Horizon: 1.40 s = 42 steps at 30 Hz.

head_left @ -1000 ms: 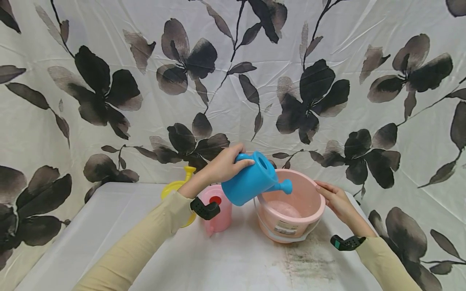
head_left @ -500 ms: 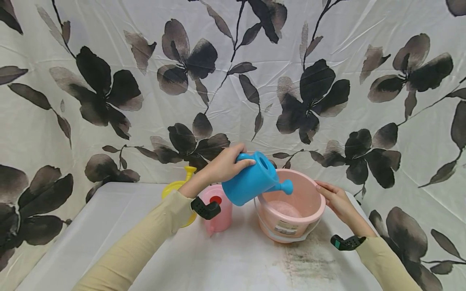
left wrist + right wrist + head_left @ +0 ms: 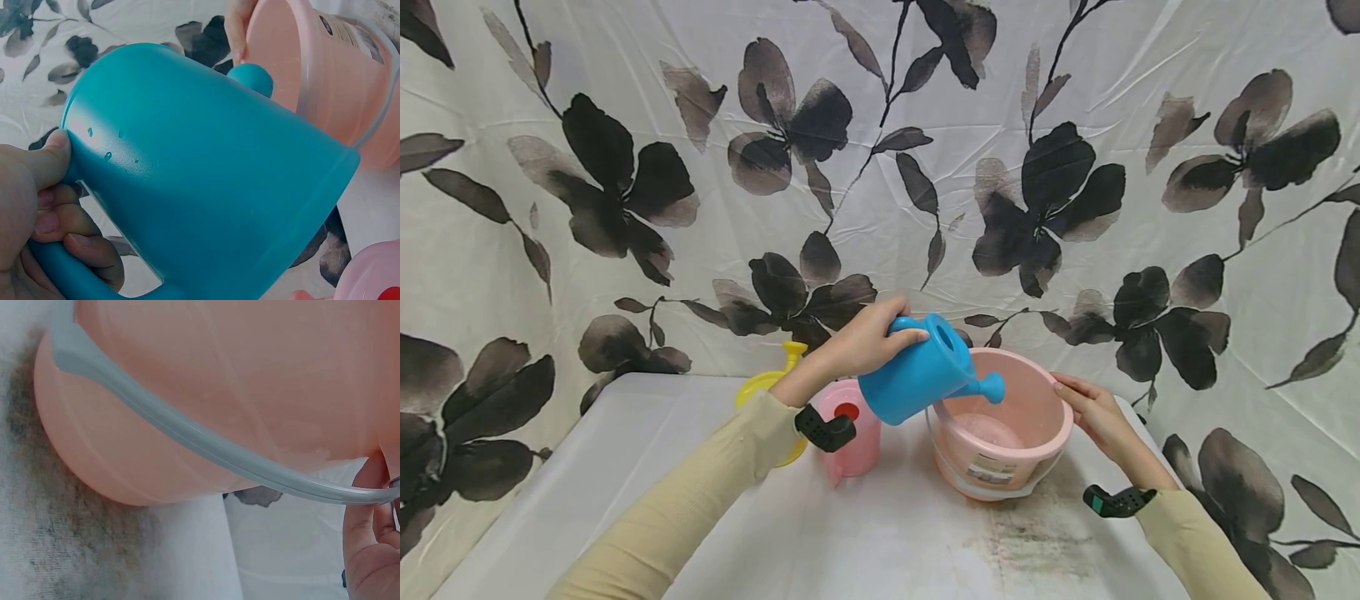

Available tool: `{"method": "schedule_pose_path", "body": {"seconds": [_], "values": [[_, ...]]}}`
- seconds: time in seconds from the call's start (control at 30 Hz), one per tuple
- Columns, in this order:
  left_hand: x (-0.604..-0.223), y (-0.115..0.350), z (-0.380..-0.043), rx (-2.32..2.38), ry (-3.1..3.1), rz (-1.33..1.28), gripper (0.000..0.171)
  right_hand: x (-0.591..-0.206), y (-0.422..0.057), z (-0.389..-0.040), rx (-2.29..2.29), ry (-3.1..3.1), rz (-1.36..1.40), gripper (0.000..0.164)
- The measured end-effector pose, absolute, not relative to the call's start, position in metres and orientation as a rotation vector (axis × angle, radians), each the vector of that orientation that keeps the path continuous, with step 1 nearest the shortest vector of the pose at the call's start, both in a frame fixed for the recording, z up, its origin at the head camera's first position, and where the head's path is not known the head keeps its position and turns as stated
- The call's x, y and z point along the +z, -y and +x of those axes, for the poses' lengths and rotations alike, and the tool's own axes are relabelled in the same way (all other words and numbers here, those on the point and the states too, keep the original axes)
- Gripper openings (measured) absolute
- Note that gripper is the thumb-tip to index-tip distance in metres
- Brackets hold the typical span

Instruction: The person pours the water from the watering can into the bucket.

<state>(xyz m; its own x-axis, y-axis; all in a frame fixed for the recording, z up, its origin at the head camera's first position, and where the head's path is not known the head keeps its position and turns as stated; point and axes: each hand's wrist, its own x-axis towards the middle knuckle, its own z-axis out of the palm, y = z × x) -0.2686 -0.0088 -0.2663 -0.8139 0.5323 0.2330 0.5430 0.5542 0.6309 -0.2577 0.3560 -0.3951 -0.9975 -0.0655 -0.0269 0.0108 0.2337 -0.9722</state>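
Observation:
My left hand [image 3: 880, 337] grips the handle of a blue watering can [image 3: 913, 379], thumb on top by its opening. The can is tilted to the right, its round spout head over the mouth of a pink bucket [image 3: 951, 442]. In the left wrist view, a few drops sit on the can's wall [image 3: 169, 156] and the fingers curl round the handle. My right hand [image 3: 1093, 412] holds the bucket's right rim; the right wrist view shows its fingers [image 3: 359, 519] beside the grey bail handle [image 3: 206, 444]. No stream from the spout is visible.
A pink watering can [image 3: 857, 442] with a red opening stands left of the bucket. Behind my left forearm, a yellow watering can [image 3: 758, 386] is partly hidden. All stand on a white table [image 3: 865, 542], darkly stained near the bucket. A floral cloth [image 3: 880, 200] hangs behind.
The whole scene shifts slightly to the right in the head view. Both hands, the tilted blue watering can and the bucket keep the same positions relative to each other.

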Motion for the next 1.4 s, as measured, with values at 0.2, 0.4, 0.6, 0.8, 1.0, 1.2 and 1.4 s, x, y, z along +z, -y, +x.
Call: {"method": "schedule_pose_path", "body": {"seconds": [0.2, 0.4, 0.6, 0.8, 1.0, 1.2, 1.4], "values": [[-0.2657, 0.0081, -0.2697, -1.119, 2.752, -0.961, 0.024, -0.3930, -0.3552, -0.2566, -1.905, -2.415, -0.059, 0.068], [-0.2656, 0.0080, -0.2708, -1.118, 2.752, -0.965, 0.024, -0.3926, -0.3553, -0.2581, -1.902, -2.416, -0.053, 0.068], [-0.2657, 0.0092, -0.2714, -1.112, 2.758, -0.952, 0.024, -0.3916, -0.3553, -0.2578, -1.893, -2.412, -0.049, 0.068], [-0.2656, 0.0106, -0.2713, -1.105, 2.756, -0.958, 0.025, -0.3922, -0.3558, -0.2582, -1.893, -2.417, -0.059, 0.067], [-0.2648, 0.0107, -0.2709, -1.095, 2.766, -0.954, 0.025, -0.3922, -0.3558, -0.2579, -1.894, -2.421, -0.070, 0.068], [-0.2631, 0.0106, -0.2719, -1.083, 2.775, -0.955, 0.024, -0.3955, -0.3575, -0.2577, -1.945, -2.392, -0.145, 0.069], [-0.2621, 0.0104, -0.2708, -1.068, 2.774, -0.964, 0.024, -0.3949, -0.3576, -0.2585, -1.909, -2.414, -0.102, 0.071]]}}
